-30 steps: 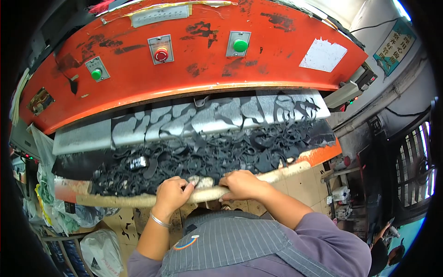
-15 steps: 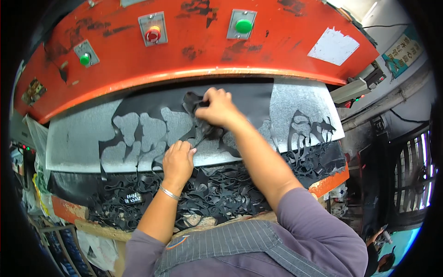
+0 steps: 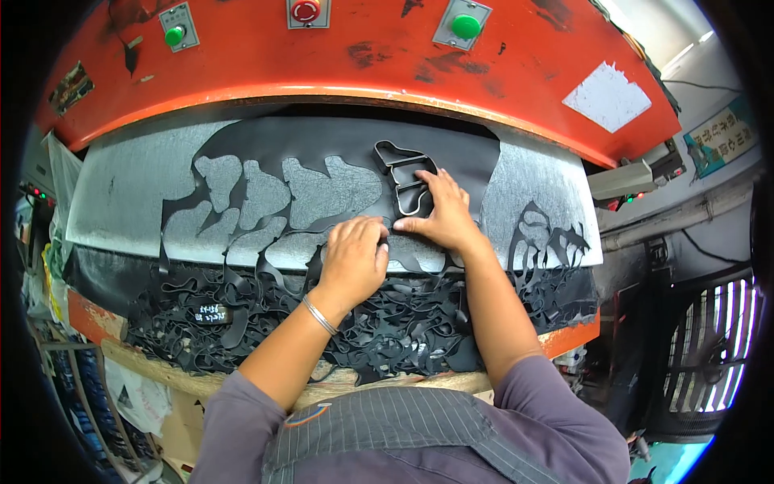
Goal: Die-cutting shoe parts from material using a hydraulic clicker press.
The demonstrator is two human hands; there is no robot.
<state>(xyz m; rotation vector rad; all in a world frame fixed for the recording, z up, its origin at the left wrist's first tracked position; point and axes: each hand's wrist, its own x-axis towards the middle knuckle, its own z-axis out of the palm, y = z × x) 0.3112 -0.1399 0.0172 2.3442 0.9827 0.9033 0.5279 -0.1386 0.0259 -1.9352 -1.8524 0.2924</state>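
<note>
Both hands have shifted to the right since the frame half a second ago, and the right hand (image 3: pixel 443 214) is also lower and nearer the person. It now spans the lower right of a metal cutting die (image 3: pixel 409 175), fingers at the right rim and thumb beside the lower end; how firmly it grips, I cannot tell. The die rests on a black sheet (image 3: pixel 330 137), just right of the cut-out openings, over a pale board (image 3: pixel 548 181). The left hand (image 3: pixel 355 256) lies palm down at the sheet's near edge, fingers together and curled (whether it pinches anything underneath is hidden). I judge the die stiff and fairly weighty, its lower edge probably sharp, so the side walls or cross-bars are the safest hold. The sheet looks thin, limp and soft; its narrow strips could stretch or tear, making the broad uncut area the better place to take it. Dark scraps (image 3: pixel 387 319) heap in front of the board.
</note>
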